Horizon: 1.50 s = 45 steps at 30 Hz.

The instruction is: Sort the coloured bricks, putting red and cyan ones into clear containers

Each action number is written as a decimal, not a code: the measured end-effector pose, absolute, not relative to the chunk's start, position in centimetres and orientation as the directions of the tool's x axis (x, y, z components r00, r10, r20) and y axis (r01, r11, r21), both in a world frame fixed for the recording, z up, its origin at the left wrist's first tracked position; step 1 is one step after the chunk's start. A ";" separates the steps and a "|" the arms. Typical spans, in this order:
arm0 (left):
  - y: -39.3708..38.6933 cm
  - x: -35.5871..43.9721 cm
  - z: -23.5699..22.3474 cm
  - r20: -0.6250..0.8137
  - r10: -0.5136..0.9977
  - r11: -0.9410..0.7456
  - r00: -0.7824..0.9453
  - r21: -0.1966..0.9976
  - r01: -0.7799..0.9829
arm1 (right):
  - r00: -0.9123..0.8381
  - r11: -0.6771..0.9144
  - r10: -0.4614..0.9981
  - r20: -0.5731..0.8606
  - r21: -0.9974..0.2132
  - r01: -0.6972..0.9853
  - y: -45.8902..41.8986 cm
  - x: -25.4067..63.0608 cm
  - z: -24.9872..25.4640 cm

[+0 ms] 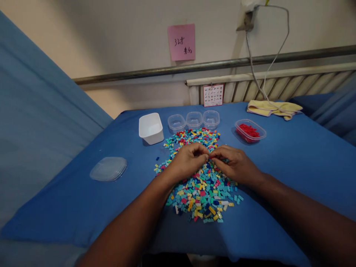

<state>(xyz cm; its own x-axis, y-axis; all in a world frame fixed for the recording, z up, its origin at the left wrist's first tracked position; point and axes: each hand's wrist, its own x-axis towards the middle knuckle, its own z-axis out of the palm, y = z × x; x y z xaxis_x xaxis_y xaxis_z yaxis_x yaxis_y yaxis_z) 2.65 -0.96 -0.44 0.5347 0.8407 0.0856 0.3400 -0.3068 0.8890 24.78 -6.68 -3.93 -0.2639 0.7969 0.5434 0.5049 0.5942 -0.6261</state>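
Note:
My left hand and my right hand meet fingertip to fingertip above a wide pile of small toy building bricks. Between their pinched fingers shows a small red brick, mostly covered by the fingertips. Both hands are closed on it. The bricks below are teal, blue, yellow, pink, white and red, and lie loose on a blue cloth. To the right of my right hand stands a clear plastic box with many red bricks in it.
Behind the pile stand three clear tubs in a row, with a white bin to their left. Stacked clear lids lie at left. A yellow cloth and a cable are at the back right.

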 end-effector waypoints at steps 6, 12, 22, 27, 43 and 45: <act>-2.1 3.9 -0.6 0.096 0.871 -0.244 0.482 0.936 0.255 | -0.082 0.405 0.912 0.401 -0.854 0.327 -6.5 24.0 -5.3; -2.3 4.1 -0.8 0.111 0.882 -0.253 0.458 0.931 0.262 | -0.066 0.386 0.922 0.382 -0.890 0.244 -6.5 23.7 -5.6; 0.2 1.1 0.5 0.351 0.878 -0.474 0.327 0.741 0.476 | 0.003 0.450 0.721 0.693 -0.471 0.759 -5.3 30.8 -1.9; 3.2 -1.7 -0.6 0.449 0.831 -0.534 0.327 0.481 0.696 | 0.071 0.216 0.711 0.700 -0.314 0.925 -3.7 36.8 -2.8; 3.1 -1.5 -1.6 0.321 0.816 -0.572 0.480 0.340 0.746 | -0.330 0.613 0.688 0.646 -0.274 0.741 -4.4 29.8 -4.4; 3.3 -1.5 -1.8 0.275 0.777 -0.629 0.566 0.307 0.715 | -0.344 0.619 0.703 0.623 -0.296 0.728 -4.1 29.5 -4.8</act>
<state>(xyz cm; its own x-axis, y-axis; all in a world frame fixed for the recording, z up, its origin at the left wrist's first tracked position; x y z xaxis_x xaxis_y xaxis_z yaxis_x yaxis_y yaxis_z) -1.46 3.33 -1.85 0.5658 0.7775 0.2747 0.7148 -0.6285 0.3067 29.49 -4.15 -4.81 -0.3443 0.7025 0.6228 0.7278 0.6188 -0.2956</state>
